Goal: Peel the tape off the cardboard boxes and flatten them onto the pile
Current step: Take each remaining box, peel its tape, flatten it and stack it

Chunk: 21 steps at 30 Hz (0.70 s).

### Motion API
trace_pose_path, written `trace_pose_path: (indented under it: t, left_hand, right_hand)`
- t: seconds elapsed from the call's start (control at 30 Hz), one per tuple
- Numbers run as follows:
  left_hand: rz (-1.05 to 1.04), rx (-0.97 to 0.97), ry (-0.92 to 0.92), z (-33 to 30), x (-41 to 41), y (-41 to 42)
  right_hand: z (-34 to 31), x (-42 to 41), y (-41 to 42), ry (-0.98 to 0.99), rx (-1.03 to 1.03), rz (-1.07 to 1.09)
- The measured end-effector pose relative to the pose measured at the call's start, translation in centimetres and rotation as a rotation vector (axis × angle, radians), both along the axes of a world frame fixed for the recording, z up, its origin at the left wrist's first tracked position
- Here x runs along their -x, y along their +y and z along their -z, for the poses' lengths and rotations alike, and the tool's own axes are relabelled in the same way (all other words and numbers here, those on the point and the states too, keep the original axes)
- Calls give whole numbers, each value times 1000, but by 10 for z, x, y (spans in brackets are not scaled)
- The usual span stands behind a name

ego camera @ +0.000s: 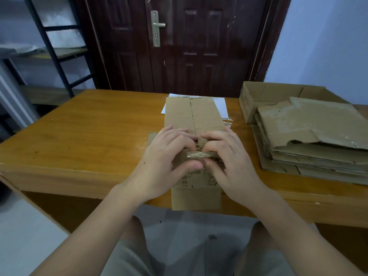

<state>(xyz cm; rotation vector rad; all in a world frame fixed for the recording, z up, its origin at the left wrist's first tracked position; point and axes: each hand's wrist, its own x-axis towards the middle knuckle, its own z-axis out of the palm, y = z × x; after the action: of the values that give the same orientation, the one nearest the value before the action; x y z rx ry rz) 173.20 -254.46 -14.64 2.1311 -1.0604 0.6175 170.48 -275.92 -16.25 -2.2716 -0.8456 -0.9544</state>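
Note:
A brown cardboard box [194, 116] lies on the wooden table [89, 132] in front of me, its near end hanging over the table's front edge. Both hands sit on its near part. My left hand [165, 162] and my right hand [229, 160] pinch a crumpled strip of clear tape [198, 154] between thumbs and fingers, one at each end. The tape runs across the box between my fingertips. A pile of flattened cardboard [310, 140] lies on the table at the right.
An open cardboard box [256, 96] stands behind the pile at the back right. White paper [220, 106] lies under the far end of the box. A dark door is beyond the table, a black metal ladder frame [51, 46] at the left.

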Motion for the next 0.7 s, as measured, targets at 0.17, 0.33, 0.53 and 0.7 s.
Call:
trace_pose_path:
  t: [0.17, 0.33, 0.53, 0.7]
  left_hand:
    - [-15, 13, -5, -1, -2, 0]
    - [-71, 82, 13, -9, -2, -9]
    - [-121, -26, 36, -25, -3, -10]
    - [-163, -203, 94, -43, -8, -8]
  right_hand:
    - [-4, 2, 0, 33, 10, 23]
    - [-20, 3, -3, 143, 9, 56]
    - [-38, 2, -4, 56, 70, 132]
    - [-50, -4, -3, 2, 144, 228]
